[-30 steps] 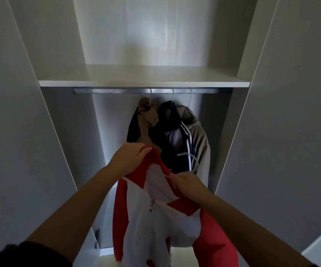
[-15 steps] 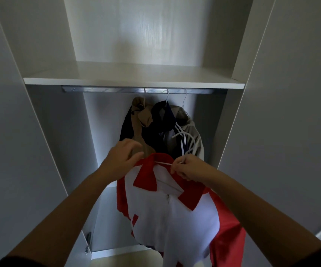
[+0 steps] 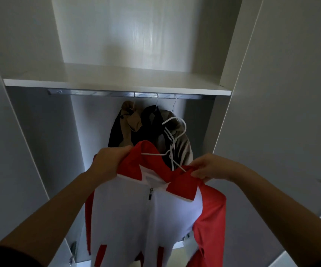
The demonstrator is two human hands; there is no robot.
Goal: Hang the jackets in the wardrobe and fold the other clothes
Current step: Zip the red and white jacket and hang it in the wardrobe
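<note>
I hold a red and white zip jacket up in front of the open wardrobe. A white wire hanger sits inside its collar, hook pointing up, below the metal rail. My left hand grips the jacket's left shoulder. My right hand pinches the right shoulder by the hanger's end. Three jackets hang on the rail behind: a tan and black one, a dark one with white stripes, a grey-beige one.
A white shelf runs just above the rail. Wardrobe side panels stand left and right, with an open door at the right. The rail's left half carries no hangers.
The jacket has risen and spread out between my hands. My right hand moved right along the shoulder, and the hanger's hook now stands clear above the collar.
</note>
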